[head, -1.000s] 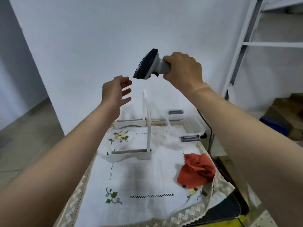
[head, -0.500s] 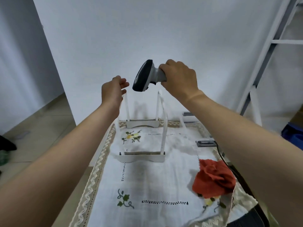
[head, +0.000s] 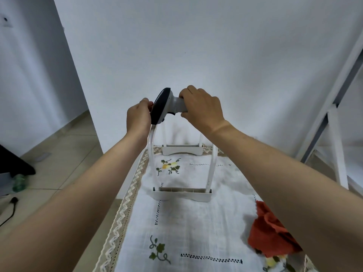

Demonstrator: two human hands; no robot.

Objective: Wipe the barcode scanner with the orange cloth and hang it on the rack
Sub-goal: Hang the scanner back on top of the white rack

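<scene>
Your right hand (head: 200, 108) has its grip clamped on the grey handle of the scanner (head: 167, 105), with the fingers wrapped over the top and the thumb underneath. You hold the scanner up in the air at the middle of the view, above the far end of the desk (head: 125, 201). Its dark head points left and down. The lower edge of the head meets the top of the rack (head: 182, 193) at its near left post.

Your left hand (head: 137, 116) is pressed against the left side of the dark head, with the fingertips touching its upper edge. The back of the hand hides the rest, so I cannot tell whether that grip is closed around the head or only resting on it.

The rack is white and stands upright on the embroidered tablecloth (head: 196, 222). It has two flat feet, one nearer to you and one farther away.

The orange cloth (head: 271, 232) lies crumpled on the tablecloth near the right edge. It is well apart from the rack, and your right forearm partly covers it.
</scene>
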